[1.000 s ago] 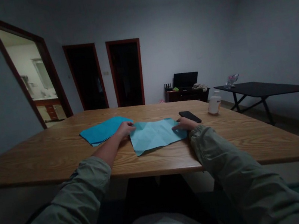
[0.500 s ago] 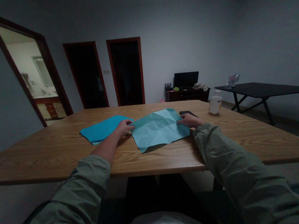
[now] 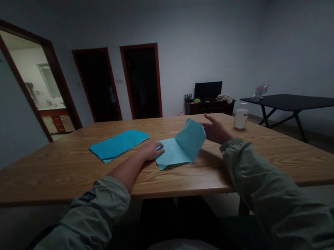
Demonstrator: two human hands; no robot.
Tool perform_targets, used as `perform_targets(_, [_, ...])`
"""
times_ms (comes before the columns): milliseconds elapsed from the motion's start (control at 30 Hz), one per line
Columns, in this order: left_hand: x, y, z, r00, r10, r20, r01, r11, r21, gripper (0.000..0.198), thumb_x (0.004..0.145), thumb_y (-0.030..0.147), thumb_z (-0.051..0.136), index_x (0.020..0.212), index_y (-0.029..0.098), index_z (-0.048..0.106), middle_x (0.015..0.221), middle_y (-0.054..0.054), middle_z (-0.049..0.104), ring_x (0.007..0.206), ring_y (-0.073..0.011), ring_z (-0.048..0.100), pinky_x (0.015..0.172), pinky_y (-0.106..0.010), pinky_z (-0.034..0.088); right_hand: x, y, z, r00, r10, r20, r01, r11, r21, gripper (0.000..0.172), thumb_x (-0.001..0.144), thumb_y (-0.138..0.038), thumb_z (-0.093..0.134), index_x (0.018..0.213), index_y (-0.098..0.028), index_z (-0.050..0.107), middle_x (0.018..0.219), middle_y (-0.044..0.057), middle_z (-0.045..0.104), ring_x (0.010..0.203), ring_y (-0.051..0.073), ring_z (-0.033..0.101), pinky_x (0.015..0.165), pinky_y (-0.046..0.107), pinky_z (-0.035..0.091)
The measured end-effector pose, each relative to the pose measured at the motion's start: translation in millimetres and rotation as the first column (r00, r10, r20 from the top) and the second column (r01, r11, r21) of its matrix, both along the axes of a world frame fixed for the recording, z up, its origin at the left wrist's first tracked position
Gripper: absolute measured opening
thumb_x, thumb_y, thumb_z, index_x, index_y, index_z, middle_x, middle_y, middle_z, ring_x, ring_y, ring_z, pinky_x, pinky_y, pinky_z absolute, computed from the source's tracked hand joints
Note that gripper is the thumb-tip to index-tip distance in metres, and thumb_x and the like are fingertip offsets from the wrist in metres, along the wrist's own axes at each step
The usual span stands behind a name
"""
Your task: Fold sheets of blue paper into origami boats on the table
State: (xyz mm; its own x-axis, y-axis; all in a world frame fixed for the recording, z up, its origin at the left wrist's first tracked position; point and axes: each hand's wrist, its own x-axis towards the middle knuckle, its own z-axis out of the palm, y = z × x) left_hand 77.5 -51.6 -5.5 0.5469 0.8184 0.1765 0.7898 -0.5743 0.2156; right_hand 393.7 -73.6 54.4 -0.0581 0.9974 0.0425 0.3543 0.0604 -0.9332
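A creased light-blue sheet of paper [image 3: 171,151] lies on the wooden table in front of me. Its right half is lifted and bent up along a crease that runs from front to back. My left hand [image 3: 152,150] has closed fingers on the sheet's left edge, holding it down against the table. On the other side, my right hand [image 3: 216,130] is behind the raised half, thumb up and apart, its fingertips touching the paper's right edge and partly hidden by it. To the left lies a stack of deeper blue paper [image 3: 119,144], apart from both hands.
A white plastic bottle [image 3: 241,117] stands on the wooden table [image 3: 270,155] to the right of my right hand. Farther off are a black table [image 3: 296,101] and a dark cabinet with a screen [image 3: 208,89]. Doorways line the back wall.
The sheet lay spread out; its right half is now raised and bent leftward. My left hand moved right onto the paper, and my right hand turned thumb-up. The dark flat object behind it no longer shows.
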Motion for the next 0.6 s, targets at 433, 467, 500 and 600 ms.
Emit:
perform_targets(433, [-15, 23, 3.4, 0.886, 0.295, 0.357, -0.245, 0.953, -0.179, 0.058, 0.077, 0.069, 0.052, 0.102, 0.019, 0.071, 0.103, -0.009, 0.072, 0.100, -0.0281, 0.063, 0.083, -0.031, 0.046, -88, 1, -56.0, 0.788, 0.188, 0.586, -0.379, 0.898, 0.222, 0.040, 0.079, -0.044, 0.069, 0.114, -0.024, 0.068, 0.119, 0.007, 0.065, 0.114, 0.026, 0.057, 0.102, 0.035, 0.039])
perform_targets(467, [-15, 22, 2.1, 0.906, 0.287, 0.312, -0.247, 0.955, -0.161, 0.063, 0.071, 0.071, 0.058, 0.107, 0.021, 0.069, 0.107, -0.008, 0.071, 0.103, -0.0293, 0.061, 0.085, -0.032, 0.046, -85, 5, -55.3, 0.819, 0.113, 0.563, -0.295, 0.924, 0.245, 0.043, 0.079, -0.042, 0.069, 0.117, -0.022, 0.066, 0.118, 0.009, 0.065, 0.112, 0.026, 0.058, 0.100, 0.034, 0.040])
perform_targets(500, [-14, 19, 0.8, 0.925, 0.284, 0.253, -0.258, 0.957, -0.133, 0.070, 0.065, 0.073, 0.062, 0.114, 0.023, 0.067, 0.114, -0.008, 0.069, 0.108, -0.0309, 0.059, 0.087, -0.034, 0.045, -80, 9, -53.9, 0.848, 0.029, 0.529, -0.193, 0.946, 0.259, 0.046, 0.079, -0.040, 0.070, 0.120, -0.019, 0.063, 0.115, 0.010, 0.066, 0.108, 0.025, 0.060, 0.096, 0.034, 0.043])
perform_targets(600, [-7, 12, -1.6, 0.943, 0.318, 0.098, -0.318, 0.948, -0.025, 0.088, 0.059, 0.077, 0.064, 0.131, 0.027, 0.055, 0.132, -0.011, 0.058, 0.120, -0.0360, 0.051, 0.095, -0.041, 0.040, -65, 19, -48.8, 0.924, -0.166, 0.345, 0.109, 0.978, 0.180, 0.050, 0.076, -0.032, 0.073, 0.120, -0.015, 0.057, 0.099, 0.011, 0.067, 0.088, 0.021, 0.063, 0.078, 0.030, 0.051])
